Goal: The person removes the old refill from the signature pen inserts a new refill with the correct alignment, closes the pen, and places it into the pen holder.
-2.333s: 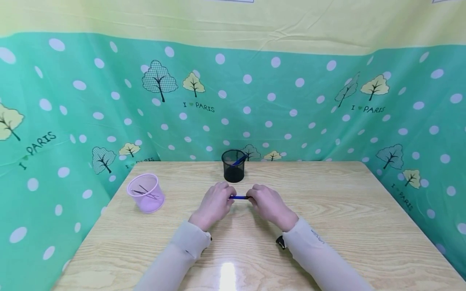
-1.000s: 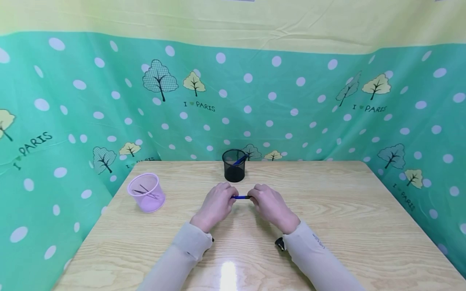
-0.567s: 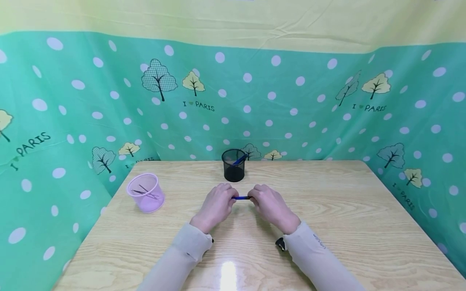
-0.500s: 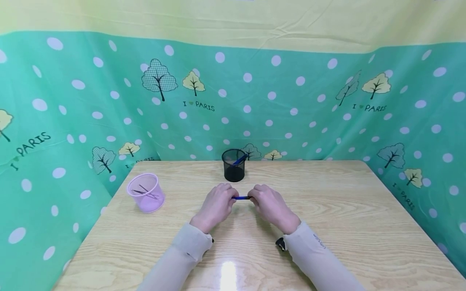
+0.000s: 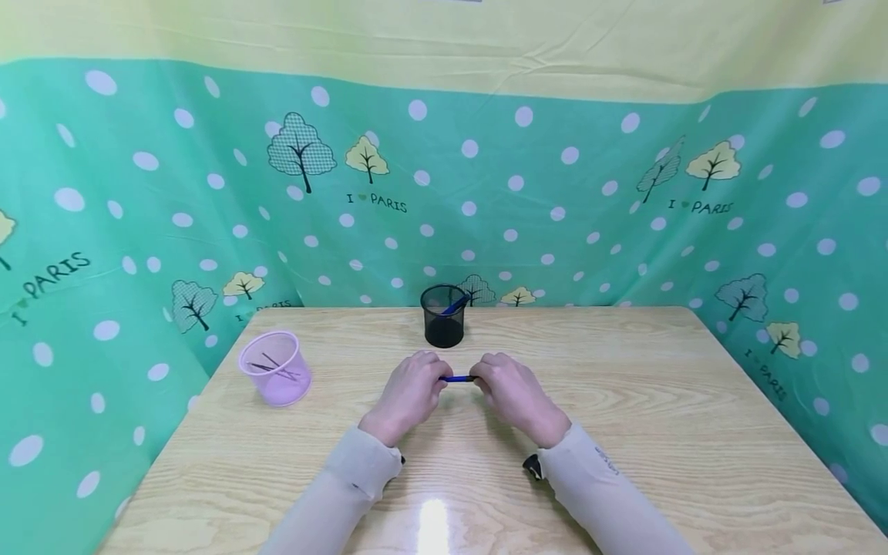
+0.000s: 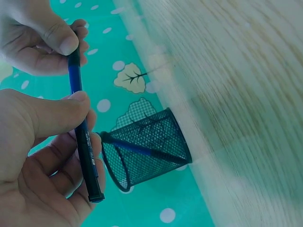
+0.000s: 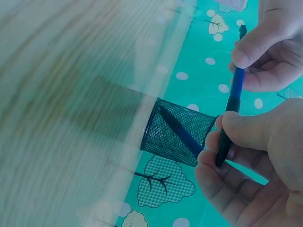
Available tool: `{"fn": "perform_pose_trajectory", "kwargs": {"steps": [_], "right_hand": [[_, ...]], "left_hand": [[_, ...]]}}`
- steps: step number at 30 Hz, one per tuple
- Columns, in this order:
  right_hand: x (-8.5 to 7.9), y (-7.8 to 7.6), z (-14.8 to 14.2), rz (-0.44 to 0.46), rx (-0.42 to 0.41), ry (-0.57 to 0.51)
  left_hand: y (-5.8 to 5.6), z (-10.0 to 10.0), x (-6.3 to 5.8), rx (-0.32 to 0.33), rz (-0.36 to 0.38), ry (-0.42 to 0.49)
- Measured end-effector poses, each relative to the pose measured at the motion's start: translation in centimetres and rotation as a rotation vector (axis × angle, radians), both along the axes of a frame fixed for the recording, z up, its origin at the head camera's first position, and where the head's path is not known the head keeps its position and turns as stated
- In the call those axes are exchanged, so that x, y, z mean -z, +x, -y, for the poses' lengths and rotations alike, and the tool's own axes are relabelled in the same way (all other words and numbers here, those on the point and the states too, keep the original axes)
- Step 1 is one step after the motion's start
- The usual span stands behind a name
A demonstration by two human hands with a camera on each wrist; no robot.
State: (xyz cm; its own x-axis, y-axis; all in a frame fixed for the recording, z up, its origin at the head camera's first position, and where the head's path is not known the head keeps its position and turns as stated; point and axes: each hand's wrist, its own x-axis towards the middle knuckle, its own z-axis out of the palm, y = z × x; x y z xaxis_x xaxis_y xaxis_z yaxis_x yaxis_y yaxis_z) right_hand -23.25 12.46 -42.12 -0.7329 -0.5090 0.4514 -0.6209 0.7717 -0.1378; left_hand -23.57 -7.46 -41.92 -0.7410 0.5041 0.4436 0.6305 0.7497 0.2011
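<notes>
A blue and black pen is held level between both hands, above the table and just in front of the black mesh cup. My left hand pinches its clip end between thumb and fingers; in the left wrist view that black end of the pen pokes out past the fingers. My right hand pinches the dark grip end, and the tip shows below the thumb in the right wrist view. Behind the hands stands the black mesh cup, with another blue pen leaning inside it.
At the left of the wooden table stands a lilac mesh cup with several thin dark sticks in it. A green dotted curtain hangs behind the table and along both sides.
Both hands keep the same hold on the pen throughout. Since the earliest frame they have hardly shifted; the whole head view moves slightly.
</notes>
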Motion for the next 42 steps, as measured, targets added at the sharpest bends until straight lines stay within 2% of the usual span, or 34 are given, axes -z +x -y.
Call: {"fn": "perform_pose_trajectory", "kwargs": {"steps": [14,28,35,42], "right_hand": [[0.09,0.13,0.08,0.003,0.001,-0.006],[0.20,0.03,0.09,-0.012,-0.024,0.009],[0.06,0.11,-0.04,-0.039,-0.030,-0.029],[-0.09,0.10,0.02,-0.013,-0.007,0.008]], "left_hand": [[0.11,0.05,-0.09,-0.002,0.019,-0.013],[0.34,0.28,-0.45,-0.021,0.084,-0.011],[0.38,0.17,-0.45,-0.020,0.069,-0.014],[0.31,0.06,-0.29,-0.035,0.062,-0.007]]}}
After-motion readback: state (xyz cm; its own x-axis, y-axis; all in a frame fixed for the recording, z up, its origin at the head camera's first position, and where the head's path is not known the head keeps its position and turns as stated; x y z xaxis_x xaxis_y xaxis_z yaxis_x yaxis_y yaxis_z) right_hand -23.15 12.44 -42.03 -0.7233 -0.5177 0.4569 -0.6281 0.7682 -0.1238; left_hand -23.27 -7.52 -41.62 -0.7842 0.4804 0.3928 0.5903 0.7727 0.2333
